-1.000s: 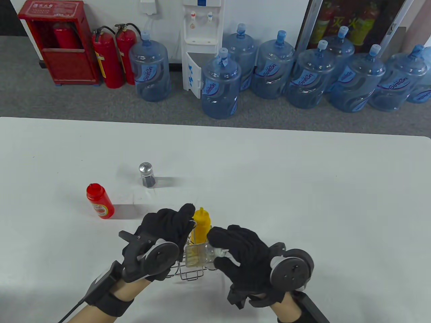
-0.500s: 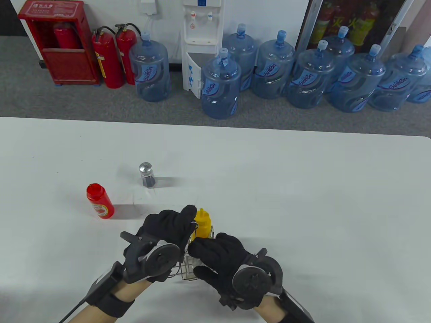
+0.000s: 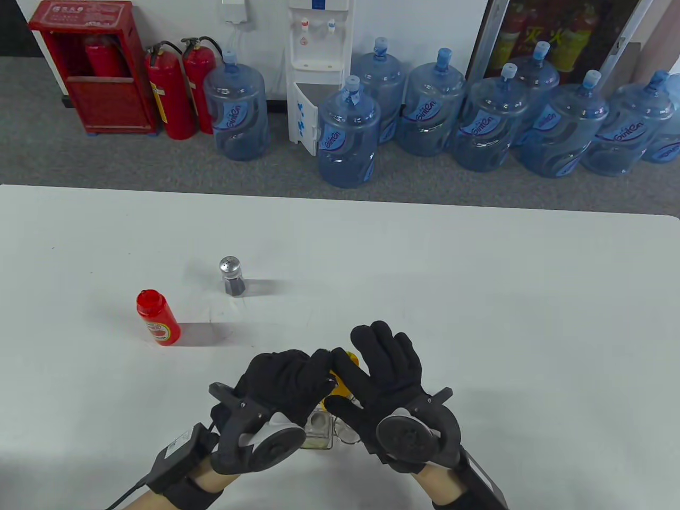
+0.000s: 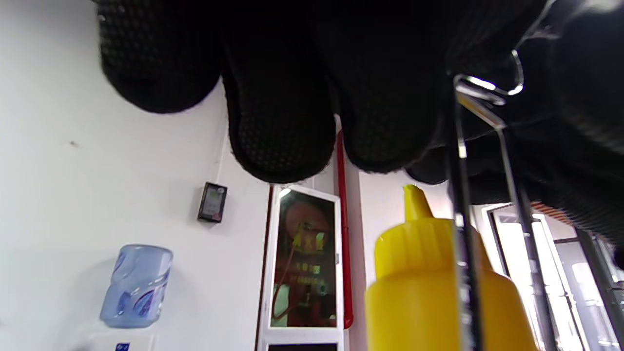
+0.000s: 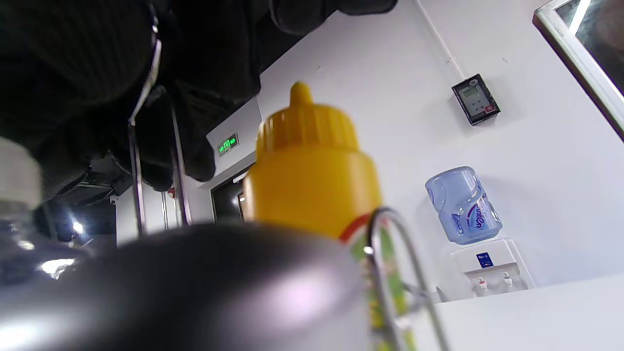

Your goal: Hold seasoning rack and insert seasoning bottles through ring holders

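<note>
Low in the frame's middle, the left hand (image 3: 287, 380) grips the wire rack's handle (image 4: 480, 92). The right hand (image 3: 382, 372) is spread flat over the yellow squeeze bottle (image 3: 345, 383), holding nothing.

Behind the white table (image 3: 478, 265): water jugs (image 3: 348, 133), a dispenser (image 3: 316, 69), red extinguishers (image 3: 170, 93), a red cabinet (image 3: 87, 64).

red bottle (image 3: 158, 317) 1 | shaker (image 3: 231, 276) 1 | yellow bottle (image 4: 438, 287) 1 | hands 2

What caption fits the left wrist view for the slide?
Left hand gripping the wire rack handle above the yellow squeeze bottle.
</note>
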`<action>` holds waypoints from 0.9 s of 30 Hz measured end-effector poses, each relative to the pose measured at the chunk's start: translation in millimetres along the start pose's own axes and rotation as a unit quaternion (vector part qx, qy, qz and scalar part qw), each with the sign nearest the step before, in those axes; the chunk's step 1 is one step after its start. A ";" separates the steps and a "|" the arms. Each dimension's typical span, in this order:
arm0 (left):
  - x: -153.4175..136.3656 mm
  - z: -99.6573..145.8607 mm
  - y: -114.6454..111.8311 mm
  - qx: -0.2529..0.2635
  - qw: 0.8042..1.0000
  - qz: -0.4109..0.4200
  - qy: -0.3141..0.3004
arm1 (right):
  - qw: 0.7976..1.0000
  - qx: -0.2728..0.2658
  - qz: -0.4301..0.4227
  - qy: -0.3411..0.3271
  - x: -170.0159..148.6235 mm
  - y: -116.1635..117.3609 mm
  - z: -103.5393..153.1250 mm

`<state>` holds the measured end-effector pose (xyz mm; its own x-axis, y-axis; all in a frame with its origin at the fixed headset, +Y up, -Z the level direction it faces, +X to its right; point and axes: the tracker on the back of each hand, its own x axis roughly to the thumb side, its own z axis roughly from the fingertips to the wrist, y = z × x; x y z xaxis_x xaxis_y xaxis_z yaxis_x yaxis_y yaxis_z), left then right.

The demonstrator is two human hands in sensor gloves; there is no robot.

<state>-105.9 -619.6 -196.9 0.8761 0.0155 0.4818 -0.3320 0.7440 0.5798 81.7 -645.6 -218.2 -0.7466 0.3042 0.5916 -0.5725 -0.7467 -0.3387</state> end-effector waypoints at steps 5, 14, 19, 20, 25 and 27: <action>10.4 3.1 5.0 0.019 0.999 -0.016 -0.022 | 1.000 0.022 -0.019 0.001 3.6 5.7 2.0; -41.5 -7.4 17.8 -0.074 0.997 -0.014 -0.005 | 0.998 0.029 -0.042 0.033 -17.8 2.4 -3.9; -151.5 5.1 21.2 -0.029 0.983 -0.053 0.172 | 0.994 0.039 -0.081 0.059 -40.2 1.0 -6.8; -174.7 11.3 19.8 -0.025 0.976 -0.064 0.208 | 0.994 0.037 -0.083 0.061 -42.7 0.6 -7.3; -252.2 39.2 -5.3 -0.075 0.930 -0.047 0.356 | 0.994 0.037 -0.087 0.058 -45.6 -0.2 -7.8; -271.0 49.7 -20.1 -0.096 0.912 -0.013 0.399 | 0.994 0.035 -0.083 0.054 -44.9 -0.2 -7.4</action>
<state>-354.1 -672.0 -306.5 0.8835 0.4202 -0.2070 -0.3071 0.8533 0.4213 112.8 -654.8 -250.2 -0.6787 0.4849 0.5516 -0.6679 -0.7198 -0.1890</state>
